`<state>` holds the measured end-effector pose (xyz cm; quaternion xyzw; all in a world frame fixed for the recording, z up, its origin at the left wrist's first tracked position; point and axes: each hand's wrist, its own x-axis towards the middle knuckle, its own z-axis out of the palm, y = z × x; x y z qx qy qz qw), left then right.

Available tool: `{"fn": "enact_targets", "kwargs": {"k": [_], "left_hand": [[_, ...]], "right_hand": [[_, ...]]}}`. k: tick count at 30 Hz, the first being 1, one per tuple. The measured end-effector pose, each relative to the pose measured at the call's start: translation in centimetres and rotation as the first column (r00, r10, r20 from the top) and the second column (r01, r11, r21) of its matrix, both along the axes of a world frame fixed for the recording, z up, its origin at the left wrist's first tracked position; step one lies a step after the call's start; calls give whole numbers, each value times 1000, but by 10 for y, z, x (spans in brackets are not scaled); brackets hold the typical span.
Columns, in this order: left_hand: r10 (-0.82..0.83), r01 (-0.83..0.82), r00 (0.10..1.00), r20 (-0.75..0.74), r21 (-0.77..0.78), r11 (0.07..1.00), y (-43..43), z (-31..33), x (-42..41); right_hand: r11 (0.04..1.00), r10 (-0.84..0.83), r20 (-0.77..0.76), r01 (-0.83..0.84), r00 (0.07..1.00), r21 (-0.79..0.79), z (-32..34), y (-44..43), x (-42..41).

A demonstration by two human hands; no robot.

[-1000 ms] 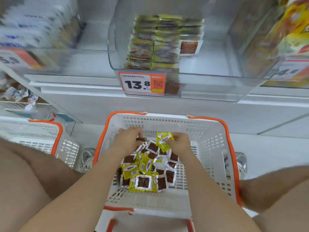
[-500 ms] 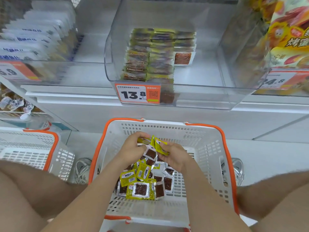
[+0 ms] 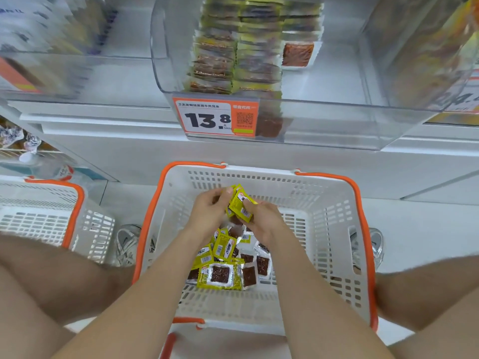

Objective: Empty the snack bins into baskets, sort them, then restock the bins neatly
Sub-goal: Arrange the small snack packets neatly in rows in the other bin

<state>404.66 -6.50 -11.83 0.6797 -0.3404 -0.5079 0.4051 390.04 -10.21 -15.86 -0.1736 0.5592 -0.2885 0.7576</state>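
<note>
A white plastic basket (image 3: 326, 203) with an orange rim sits on the pale floor (image 3: 414, 237). Its walls and bottom are full of little slots. Both hands are over the middle of the basket. The left hand (image 3: 211, 211) and the right hand (image 3: 261, 220) each have a closed grip on a few small yellow packets (image 3: 239, 203), shiny and flat with zigzag edges. The exact number held is hard to tell.

More snack packets (image 3: 228, 265) lie in a loose pile on the basket bottom, under the hands. Some are yellow, some are clear with dark brown squares inside. There are too many overlapping to count.

Above the basket is a clear plastic bin (image 3: 337, 81) on a white shelf. Two neat rows of packets (image 3: 233, 53) stand inside it, with one more packet beside them. An orange price tag (image 3: 215, 117) on its front reads 13.8.

A second white basket (image 3: 51, 218) sits left of the first. Two grey shoes show, one on each side of the middle basket.
</note>
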Motion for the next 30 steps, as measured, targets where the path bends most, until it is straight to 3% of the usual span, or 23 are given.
{"fn": "enact_targets", "kwargs": {"k": [2, 4, 6, 8, 10, 12, 14, 16, 19, 21, 22, 24, 25, 30], "left_hand": [[24, -24, 997, -68, 12, 1000, 3, -5, -1], [64, -62, 997, -38, 55, 997, 5, -13, 0], [108, -113, 992, 63, 83, 990, 7, -21, 7], [37, -60, 966, 257, 82, 995, 11, -28, 19], [-149, 80, 868, 474, 163, 983, 17, -36, 31], [-405, 228, 700, 588, 353, 907, 25, -44, 40], [-659, 343, 496, 565, 570, 746, 36, -52, 44], [-810, 423, 356, 467, 692, 585, 46, -60, 44], [-889, 523, 262, 376, 719, 459, 57, -75, 43], [-902, 555, 231, 365, 712, 430, 60, -83, 46], [-902, 566, 228, 367, 704, 430, 61, -86, 47], [-900, 576, 220, 377, 694, 432, 63, -92, 48], [-900, 574, 196, 389, 699, 427, 63, -93, 48], [-893, 533, 5, 449, 754, 383, 65, -94, 36]], "right_hand": [[998, 68, -45, -67, 997, 13, -1, 2, 9], [982, 188, -40, -187, 981, 31, -4, 7, 13], [950, 312, -112, -314, 944, 1, -10, 12, 15], [902, 391, -317, -428, 864, -55, -25, 18, 18], [751, 463, -656, -657, 597, -68, -44, 27, 20], [578, 435, -844, -816, 315, -7, -56, 40, 19], [440, 421, -892, -897, 162, 45, -64, 52, 19], [324, 408, -912, -940, 34, 110, -70, 62, 26], [317, 389, -918, -925, -77, 212, -76, 71, 37], [314, 421, -903, -921, -81, 229, -81, 70, 39], [337, 457, -890, -924, -8, 182, -81, 68, 39], [467, 537, -814, -882, 223, 67, -80, 64, 35], [528, 552, -780, -847, 295, 53, -77, 61, 31], [635, 588, -689, -769, 424, 68, -63, 53, 13]]}}
